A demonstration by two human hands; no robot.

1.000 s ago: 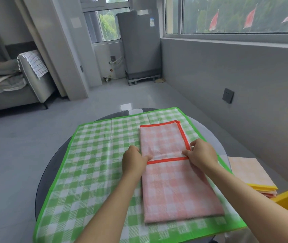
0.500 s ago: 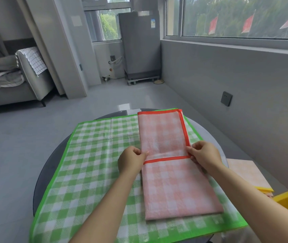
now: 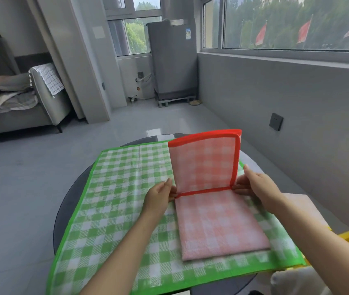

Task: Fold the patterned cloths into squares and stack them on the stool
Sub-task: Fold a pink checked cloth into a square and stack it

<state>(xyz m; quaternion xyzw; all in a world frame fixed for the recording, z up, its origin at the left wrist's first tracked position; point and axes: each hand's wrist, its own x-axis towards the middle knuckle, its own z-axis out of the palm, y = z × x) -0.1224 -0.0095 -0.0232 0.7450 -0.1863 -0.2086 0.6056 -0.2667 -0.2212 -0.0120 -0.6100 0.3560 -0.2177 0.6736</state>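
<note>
The red-bordered pink checked cloth (image 3: pixel 218 220) lay near the round dark tabletop (image 3: pixel 63 218)'s right edge, on a green checked cloth (image 3: pixel 109 209). The left hand (image 3: pixel 158 199) and right hand (image 3: pixel 256 186) each had their grip pinched on its raised far half — loosening either risked a skewed, uneven fold.

Grey room, daylight from windows.
Grey floor (image 3: pixel 31 177); sofa (image 3: pixel 20 111) at left; grey appliance (image 3: pixel 172 58) by far window (image 3: pixel 135 37); socket (image 3: pixel 276 122) on right wall (image 3: pixel 286 99).

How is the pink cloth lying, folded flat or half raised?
Half raised: the pink cloth's far half stands upright; both hands pinch its red-edged crease.
</note>
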